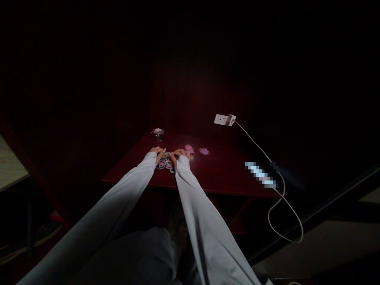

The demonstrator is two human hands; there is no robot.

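A loose pile of small coloured bands, looking like hair ties (166,162), lies near the front of the dark red table. My left hand (158,151) is at the pile's left edge, fingers bent together; whatever lies between them is too small to make out. Over the right side of the pile is my right hand (181,153), its thumb and fingers apart. Just beyond it sits a pink heap of bands (189,148), with a purple heap (204,151) to the right. A yellowish heap (192,158) is partly hidden by my right hand.
A clear jar (158,133) with pink contents near its top stands at the back left of the table (219,170). A wall socket (225,120) holds a charger, whose white cable (252,140) runs down to a bright pixelated object (260,174) on the right.
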